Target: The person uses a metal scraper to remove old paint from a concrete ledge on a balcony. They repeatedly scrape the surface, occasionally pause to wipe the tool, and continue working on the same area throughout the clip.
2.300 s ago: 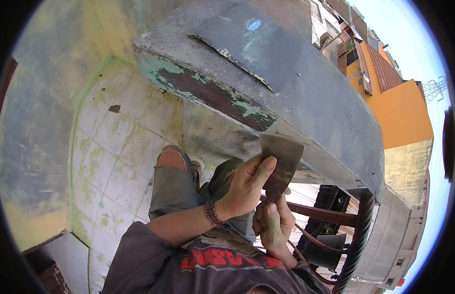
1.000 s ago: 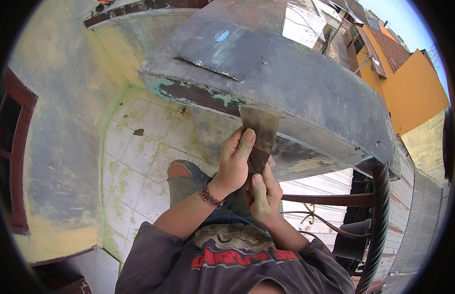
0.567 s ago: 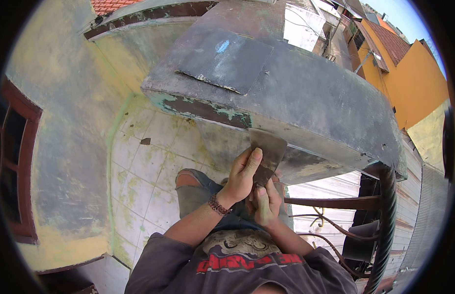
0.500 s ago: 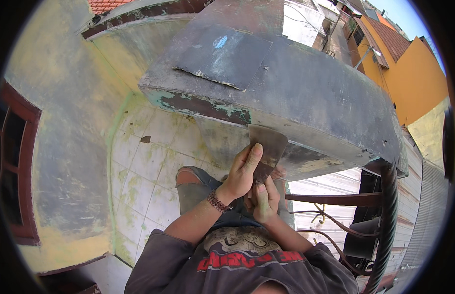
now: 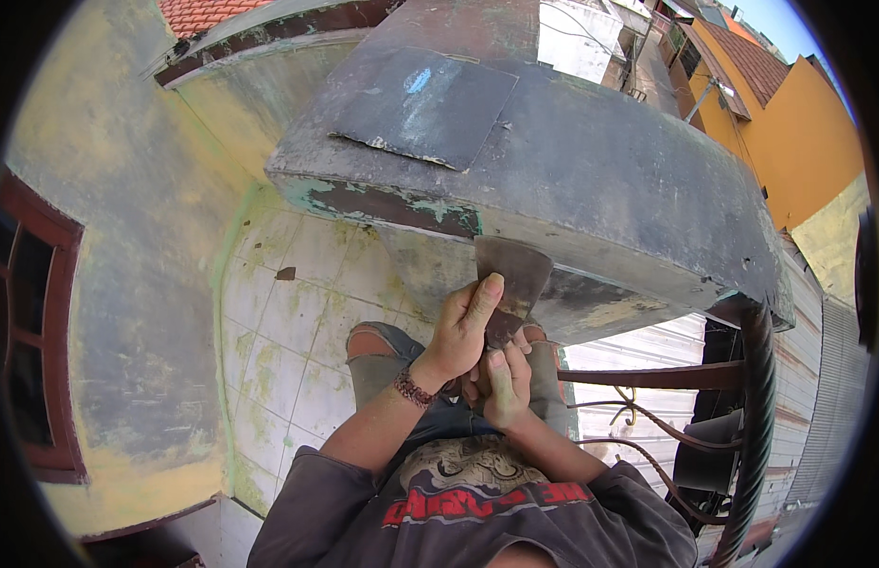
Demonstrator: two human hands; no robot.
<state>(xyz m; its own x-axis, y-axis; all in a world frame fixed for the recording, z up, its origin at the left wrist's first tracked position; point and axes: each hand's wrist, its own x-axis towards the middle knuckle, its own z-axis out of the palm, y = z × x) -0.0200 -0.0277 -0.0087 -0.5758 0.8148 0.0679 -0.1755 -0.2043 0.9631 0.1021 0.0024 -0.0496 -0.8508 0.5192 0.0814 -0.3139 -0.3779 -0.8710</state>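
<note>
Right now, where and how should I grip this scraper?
The scraper is probably best gripped by its narrow end, coming from your body's side: it tapers toward you, while its broad edge faces the ledge.

Ledge (image 5: 629, 180) at twelve o'clock from the scraper (image 5: 515, 279)!
Here's the window (image 5: 40, 331) at nine, a building (image 5: 801, 142) beyond the ledge at two, railing post (image 5: 756, 426) at four.

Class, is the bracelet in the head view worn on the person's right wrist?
No, the bracelet circles the wrist of the left hand, while the right hand shows a bare wrist.
</note>
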